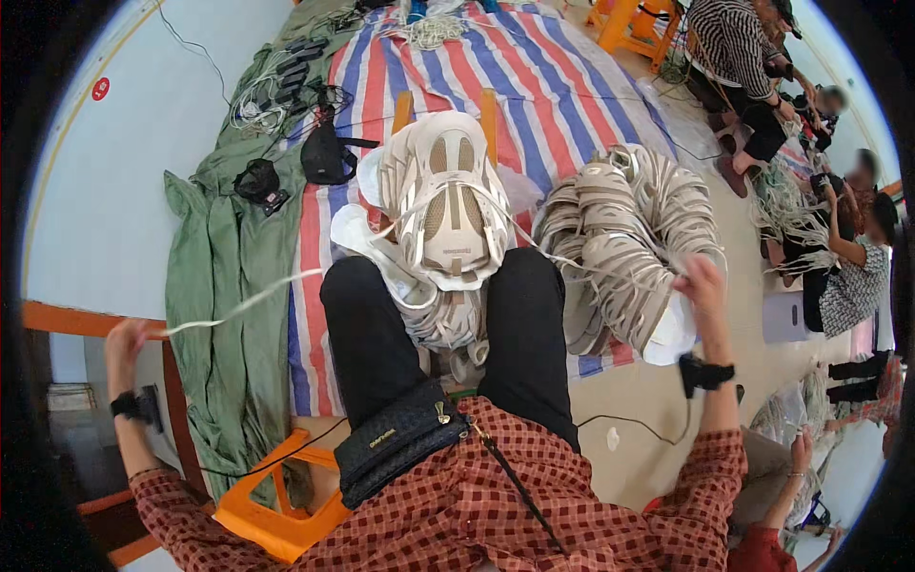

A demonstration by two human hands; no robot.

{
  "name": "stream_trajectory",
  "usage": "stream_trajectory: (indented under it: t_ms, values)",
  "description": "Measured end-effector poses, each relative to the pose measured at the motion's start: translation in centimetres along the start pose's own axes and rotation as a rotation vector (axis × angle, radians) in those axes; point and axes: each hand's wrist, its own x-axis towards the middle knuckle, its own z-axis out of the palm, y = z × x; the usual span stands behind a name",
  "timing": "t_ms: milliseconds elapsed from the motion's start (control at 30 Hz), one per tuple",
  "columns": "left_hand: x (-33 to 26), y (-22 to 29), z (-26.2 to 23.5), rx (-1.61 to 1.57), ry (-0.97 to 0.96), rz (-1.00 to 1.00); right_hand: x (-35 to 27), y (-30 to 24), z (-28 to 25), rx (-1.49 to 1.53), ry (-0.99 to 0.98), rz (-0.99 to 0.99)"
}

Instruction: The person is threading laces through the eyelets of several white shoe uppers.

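Note:
A stack of beige and white shoe uppers (456, 205) stands upright between my knees. A pale shoelace (250, 301) runs through the top upper and stretches out to both sides. Far out on the left, my left hand (124, 351) is closed on one end of the lace, arm spread wide. On the right, my right hand (703, 288) pinches the other end, raised beside a pile of shoe uppers (624, 243). The fingertips of the right hand are slightly blurred. Dark bands circle both my wrists.
A striped sheet (357, 105) covers the floor, with a green cloth (214, 248) along its left side. A black bag (329, 153) lies there near bundled laces (267, 100). An orange stool (276, 500) is at lower left. Other people (739, 57) sit along the right.

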Motion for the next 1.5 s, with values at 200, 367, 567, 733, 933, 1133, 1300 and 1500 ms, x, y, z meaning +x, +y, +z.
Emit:
stream_trajectory:
  t_ms: [200, 367, 567, 733, 933, 1133, 1300, 1500]
  values:
    - [-1.9, 29.1, 20.6, -0.677, -0.385, -0.005, 2.4, -5.3, 17.9, 0.723, -0.605, 0.301]
    - [-3.4, 38.3, 28.5, -0.693, -0.619, 0.361, 3.4, -8.3, 23.1, 0.403, -0.585, 0.09]
    - [-2.5, 40.5, 33.2, -0.676, -0.185, 0.66, 3.3, -7.5, 23.0, 0.226, -0.355, -0.126]
    - [-2.2, 43.5, 30.2, -0.872, -0.759, 0.416, 0.4, -7.6, 23.8, 0.083, -0.519, -0.331]
    - [-2.9, 43.9, 31.2, -0.713, -0.741, 0.447, -0.2, -8.7, 21.0, -0.081, -0.647, -0.214]
    - [-4.7, 42.8, 32.4, -0.539, -0.551, 0.582, -1.3, -7.3, 22.0, -0.393, -0.504, -0.701]
    - [-3.8, 42.0, 32.5, -0.524, -0.523, 0.474, -0.9, -6.2, 23.4, -0.199, -0.387, -0.617]
    - [-4.6, 41.8, 33.2, -0.92, -0.586, 0.331, 3.7, -5.2, 22.6, 0.033, -0.246, -0.309]
